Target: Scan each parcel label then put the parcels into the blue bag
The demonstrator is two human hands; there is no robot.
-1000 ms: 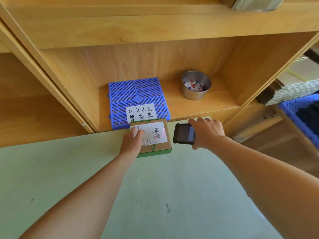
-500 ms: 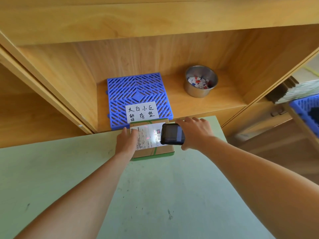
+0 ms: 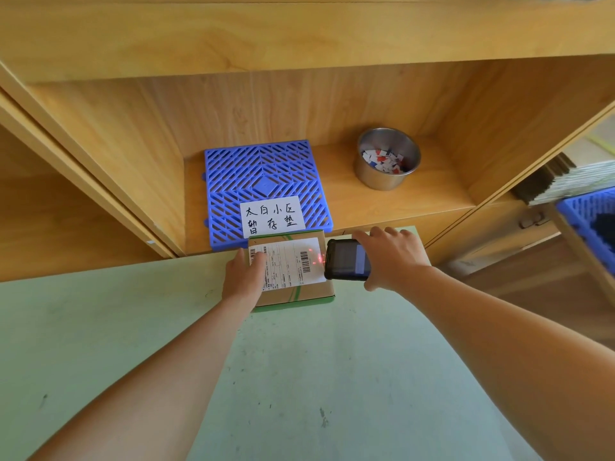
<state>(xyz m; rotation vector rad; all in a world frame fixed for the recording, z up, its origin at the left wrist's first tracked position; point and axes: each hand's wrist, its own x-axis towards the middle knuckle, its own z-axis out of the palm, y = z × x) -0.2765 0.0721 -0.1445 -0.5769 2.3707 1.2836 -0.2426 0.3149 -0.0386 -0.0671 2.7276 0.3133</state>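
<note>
A small brown cardboard parcel with green tape lies flat at the far edge of the pale green table. Its white shipping label faces up, and red scanner light falls on the barcode at the label's right end. My left hand rests on the parcel's left side, fingers over the label's left edge. My right hand holds a black handheld scanner just right of the parcel, pointed at the label. No blue bag is in view.
A wooden shelf unit stands behind the table. On its shelf lie a blue plastic grid mat with a handwritten paper sign and a metal cup holding paper scraps. A blue crate and stacked flat cardboard sit at the right.
The scanner, which was over the label's right end half a second ago, has drawn back to the right, uncovering the barcode. Red light now shows on it. My left hand stays on the parcel.
</note>
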